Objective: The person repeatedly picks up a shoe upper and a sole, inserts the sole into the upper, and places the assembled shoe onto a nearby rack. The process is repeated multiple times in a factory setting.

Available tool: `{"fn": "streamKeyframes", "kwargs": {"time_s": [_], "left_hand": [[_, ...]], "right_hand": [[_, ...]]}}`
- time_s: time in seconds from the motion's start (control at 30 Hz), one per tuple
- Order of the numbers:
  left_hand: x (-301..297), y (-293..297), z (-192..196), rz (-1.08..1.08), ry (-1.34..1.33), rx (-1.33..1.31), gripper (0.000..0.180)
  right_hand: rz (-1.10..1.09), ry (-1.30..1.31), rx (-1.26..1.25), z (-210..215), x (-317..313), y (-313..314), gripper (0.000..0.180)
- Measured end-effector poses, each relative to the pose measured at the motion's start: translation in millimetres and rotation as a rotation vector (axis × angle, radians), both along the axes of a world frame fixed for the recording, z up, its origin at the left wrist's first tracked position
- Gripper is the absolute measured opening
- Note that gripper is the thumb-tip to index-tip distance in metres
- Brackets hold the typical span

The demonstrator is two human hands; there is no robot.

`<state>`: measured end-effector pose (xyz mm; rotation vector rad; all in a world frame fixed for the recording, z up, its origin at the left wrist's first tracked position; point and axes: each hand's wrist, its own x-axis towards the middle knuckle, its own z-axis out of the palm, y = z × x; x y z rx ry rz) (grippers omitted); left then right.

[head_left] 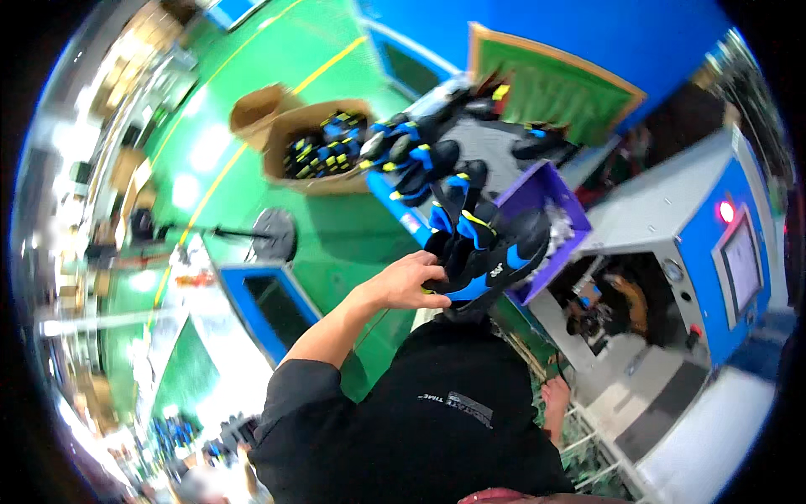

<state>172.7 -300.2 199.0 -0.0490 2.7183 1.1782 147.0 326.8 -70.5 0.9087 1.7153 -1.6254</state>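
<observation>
While the pale-and-blue machine [638,223] stands at the person's right and the grey table [491,151] lies ahead, with a brown carton [323,183] beyond its left side, the relation that matters most is close in; a black-and-blue shoe [504,265] lies in front of the torso, just left of the purple box [554,265] and overlapping its edge from this angle; its long axis slants away from the body, heel near and to the left, toe farther off and to the right. The left hand [403,284] is much the nearer, at the heel end, fingers bent against it; whether they grip the shoe or merely touch it, I cannot tell. The right hand [554,401] hangs low beside the machine, well apart from the shoe, partly hidden by the torso; nothing shows in it, though how far its fingers are closed I cannot tell.

Counted from large to small: one machine at the right; one table; one carton; one purple box; one shoe at the left hand, a second behind it being hard to rule out; more than three other shoes [407,151] on the table, overlapping; many in the carton, too crowded to count; one red light [726,210] on the machine.
</observation>
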Motion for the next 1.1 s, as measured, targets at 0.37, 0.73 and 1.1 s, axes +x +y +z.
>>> {"fn": "streamKeyframes", "kwargs": {"time_s": [0.37, 0.73, 1.1], "left_hand": [[391.9, -54.4, -17.6, 1.167, -0.562, -0.336, 0.052], [436.3, -160.5, -87.9, 1.72, -0.242, -0.852, 0.042], [-350.6, -45.7, -151.7, 0.221, 0.375, 0.105, 0.037]], "right_hand": [[1.129, 0.258, 0.515, 66.9, -91.8, -86.6, 0.049], [1.195, 0.857, 0.393, 252.5, -158.1, -247.3, 0.037], [0.253, 1.831, 1.715, 323.3, -316.9, -220.8, 0.049]]}}
